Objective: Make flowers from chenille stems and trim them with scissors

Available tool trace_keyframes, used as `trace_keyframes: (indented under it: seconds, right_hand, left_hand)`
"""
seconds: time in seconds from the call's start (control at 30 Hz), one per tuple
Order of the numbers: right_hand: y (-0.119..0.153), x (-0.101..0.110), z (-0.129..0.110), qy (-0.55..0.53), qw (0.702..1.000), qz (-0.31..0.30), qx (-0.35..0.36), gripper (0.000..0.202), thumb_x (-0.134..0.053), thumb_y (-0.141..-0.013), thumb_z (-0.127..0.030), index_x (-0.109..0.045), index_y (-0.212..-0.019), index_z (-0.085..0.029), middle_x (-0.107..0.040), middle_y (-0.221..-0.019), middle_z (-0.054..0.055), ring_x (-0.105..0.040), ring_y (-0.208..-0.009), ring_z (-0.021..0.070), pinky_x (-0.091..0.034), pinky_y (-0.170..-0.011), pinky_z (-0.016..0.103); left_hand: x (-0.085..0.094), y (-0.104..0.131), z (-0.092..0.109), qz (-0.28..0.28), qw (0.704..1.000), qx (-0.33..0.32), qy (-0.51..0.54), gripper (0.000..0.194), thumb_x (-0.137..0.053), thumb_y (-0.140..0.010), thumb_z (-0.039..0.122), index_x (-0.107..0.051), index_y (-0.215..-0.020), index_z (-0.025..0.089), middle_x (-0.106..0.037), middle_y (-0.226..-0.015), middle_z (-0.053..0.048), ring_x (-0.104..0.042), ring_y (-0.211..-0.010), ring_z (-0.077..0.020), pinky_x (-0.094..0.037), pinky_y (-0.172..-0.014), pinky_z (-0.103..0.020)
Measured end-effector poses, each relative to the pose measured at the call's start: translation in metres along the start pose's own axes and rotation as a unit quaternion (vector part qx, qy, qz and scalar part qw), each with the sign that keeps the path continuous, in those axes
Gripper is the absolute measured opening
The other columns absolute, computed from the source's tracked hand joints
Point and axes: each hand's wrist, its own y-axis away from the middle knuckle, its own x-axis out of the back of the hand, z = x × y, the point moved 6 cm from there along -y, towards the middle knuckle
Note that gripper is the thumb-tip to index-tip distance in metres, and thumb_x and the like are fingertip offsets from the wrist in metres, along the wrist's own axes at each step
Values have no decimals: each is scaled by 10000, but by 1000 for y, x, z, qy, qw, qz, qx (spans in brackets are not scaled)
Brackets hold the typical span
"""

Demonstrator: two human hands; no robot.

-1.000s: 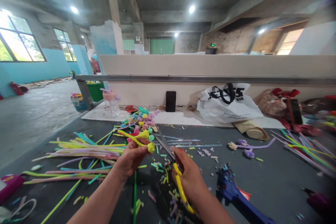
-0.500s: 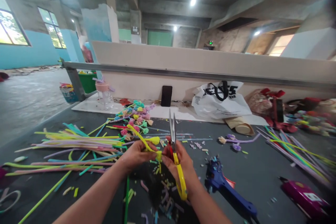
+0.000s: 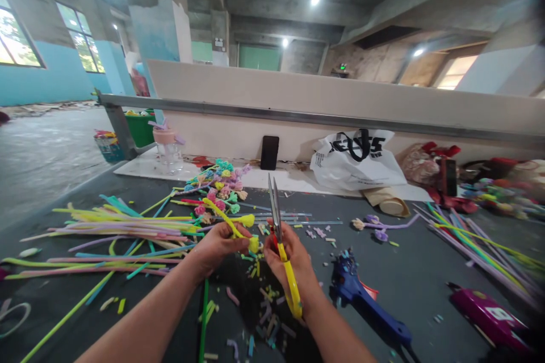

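Observation:
My left hand (image 3: 222, 245) is closed around a yellow pipe cleaner piece (image 3: 225, 216) with small yellow flower heads at its ends. In my right hand (image 3: 292, 255) is a pair of scissors (image 3: 289, 282) with yellow handles, its blades pointing up and away, slightly parted. A small gap separates the right fingertips from the yellow flower. Under the hands lie cut pipe cleaner scraps (image 3: 270, 315). Beyond my left hand is a heap of finished pipe cleaner flowers (image 3: 225, 184).
Loose pipe cleaners (image 3: 123, 224) spread over the left side, with another bundle (image 3: 481, 244) at right. A blue glue gun (image 3: 370, 309) and a purple tool (image 3: 487, 315) lie on the right. Behind stand a phone (image 3: 269, 153), a cup (image 3: 167, 150) and a white bag (image 3: 355, 161).
My right fingers have come away from the yellow flower, which my left hand still holds. The scissors have shifted slightly left, and the view has moved a little.

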Motion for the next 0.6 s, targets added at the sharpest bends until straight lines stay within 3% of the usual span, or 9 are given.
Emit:
trace_keyframes:
  seconds: [0.17,0.33,0.6]
  right_hand:
    - [-4,5,13,34,999,18,22,445,-571,-653,-196,-512,-1094,-215,-586,-729,-12,-572,-634,143,-488,-607,261]
    - [-7,12,22,70,996,34,49,451,-542,-640,-137,-551,-1081,-236,-624,-879,3,-579,-746,175,-460,-734,310]
    - [-5,8,19,48,998,28,42,402,-561,-646,-139,-579,-1032,-248,-615,-724,-26,-564,-632,162,-455,-635,288]
  left_hand:
    - [2,5,9,-16,998,2,64,169,-717,-601,208,-635,-732,140,-616,-648,-6,-561,-570,-106,-438,-598,-233]
    - [0,9,19,-57,985,-19,162,180,-700,-602,226,-612,-736,143,-599,-698,-11,-568,-617,-129,-441,-639,-277]
    - [-4,13,27,-123,965,-54,225,177,-647,-627,248,-586,-751,137,-567,-682,-19,-558,-581,-135,-404,-593,-280]
